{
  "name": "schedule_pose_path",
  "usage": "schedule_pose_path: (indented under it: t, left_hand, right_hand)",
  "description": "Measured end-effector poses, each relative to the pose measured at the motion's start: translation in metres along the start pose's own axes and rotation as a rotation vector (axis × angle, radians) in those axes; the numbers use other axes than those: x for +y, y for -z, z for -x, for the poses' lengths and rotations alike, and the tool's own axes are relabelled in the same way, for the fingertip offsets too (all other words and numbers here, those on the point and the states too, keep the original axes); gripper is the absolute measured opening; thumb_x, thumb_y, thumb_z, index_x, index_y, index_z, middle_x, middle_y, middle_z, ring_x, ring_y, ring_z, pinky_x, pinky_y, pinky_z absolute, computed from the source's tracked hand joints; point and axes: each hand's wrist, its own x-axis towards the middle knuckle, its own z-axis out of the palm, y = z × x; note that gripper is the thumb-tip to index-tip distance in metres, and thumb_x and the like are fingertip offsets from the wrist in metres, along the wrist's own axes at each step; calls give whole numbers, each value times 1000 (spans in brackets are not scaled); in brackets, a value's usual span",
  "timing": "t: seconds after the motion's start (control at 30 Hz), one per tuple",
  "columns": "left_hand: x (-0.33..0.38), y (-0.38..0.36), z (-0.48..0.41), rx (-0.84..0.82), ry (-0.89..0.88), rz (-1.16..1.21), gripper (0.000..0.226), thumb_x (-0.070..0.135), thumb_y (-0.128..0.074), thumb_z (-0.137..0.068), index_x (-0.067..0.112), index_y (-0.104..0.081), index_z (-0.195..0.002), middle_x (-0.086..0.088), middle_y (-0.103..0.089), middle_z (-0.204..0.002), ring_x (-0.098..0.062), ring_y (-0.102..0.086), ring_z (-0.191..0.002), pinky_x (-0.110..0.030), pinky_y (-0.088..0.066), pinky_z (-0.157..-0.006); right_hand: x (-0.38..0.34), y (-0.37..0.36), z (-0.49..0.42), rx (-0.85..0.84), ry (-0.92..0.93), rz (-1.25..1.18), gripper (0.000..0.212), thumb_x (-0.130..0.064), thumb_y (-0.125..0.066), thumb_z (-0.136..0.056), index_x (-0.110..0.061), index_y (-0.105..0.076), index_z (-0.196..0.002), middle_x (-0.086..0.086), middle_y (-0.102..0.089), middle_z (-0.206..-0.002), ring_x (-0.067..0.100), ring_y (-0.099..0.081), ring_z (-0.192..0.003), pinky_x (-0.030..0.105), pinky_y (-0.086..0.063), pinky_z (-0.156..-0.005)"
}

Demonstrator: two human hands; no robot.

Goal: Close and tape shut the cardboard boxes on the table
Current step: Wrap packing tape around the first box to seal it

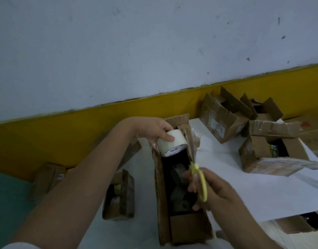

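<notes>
Right grip (214,193): clenched on yellow scissors (203,182), blades pointing away.
Left grip (151,130): holds white tape roll (171,144), ahead of scissors.
Open box (160,194): beneath both grips, flaps open, on worktop (253,186).

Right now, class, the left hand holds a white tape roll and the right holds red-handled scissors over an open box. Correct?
No: the head view shows the scissors have yellow handles, not red. The rest is right: left hand on the white tape roll, right hand on the scissors, over the open box.
</notes>
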Motion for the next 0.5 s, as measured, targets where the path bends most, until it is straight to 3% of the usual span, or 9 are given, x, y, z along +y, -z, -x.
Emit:
schedule_pose_path:
  t: [0.1,0.2,0.3,0.4,0.5]
  left_hand:
    - [-9,-11,4,148,-80,48,26,29,-62,-96,13,-63,-117,-13,-68,-118,-38,-65,-108,-57,-51,-95]
    - [-19,-33,-2,264,-143,209,19,27,-59,-98,18,-62,-114,-8,-68,-119,-26,-65,-111,-54,-51,-97]
    - [-20,-48,-7,320,-191,223,14,27,-56,-99,23,-61,-111,-4,-68,-116,-21,-65,-109,-50,-51,-98]
    - [-15,-51,-8,331,-204,216,11,22,-57,-99,21,-60,-110,-2,-67,-111,-17,-63,-104,-49,-50,-98]
    - [-14,-48,-7,332,-186,268,13,20,-58,-98,21,-61,-111,-2,-67,-113,-22,-64,-107,-51,-50,-99]
  right_hand:
    - [-13,31,-12,208,143,10,26,-37,-51,-92,-25,-74,-94,-4,-64,-80,8,-59,-66,26,-55,-56]
    - [-10,50,-27,260,139,39,28,-44,-51,-93,-28,-73,-96,0,-64,-87,15,-59,-75,31,-53,-63]
    - [1,49,-35,169,126,252,21,-32,-55,-97,-25,-73,-89,-1,-66,-78,19,-61,-72,33,-52,-59]
    - [16,31,-28,-22,113,623,23,-51,-63,-87,-31,-74,-84,-5,-69,-71,5,-59,-58,26,-48,-56]
    - [32,11,-24,-116,68,970,44,-68,-57,-83,-26,-70,-82,-3,-66,-71,9,-61,-64,22,-46,-56]
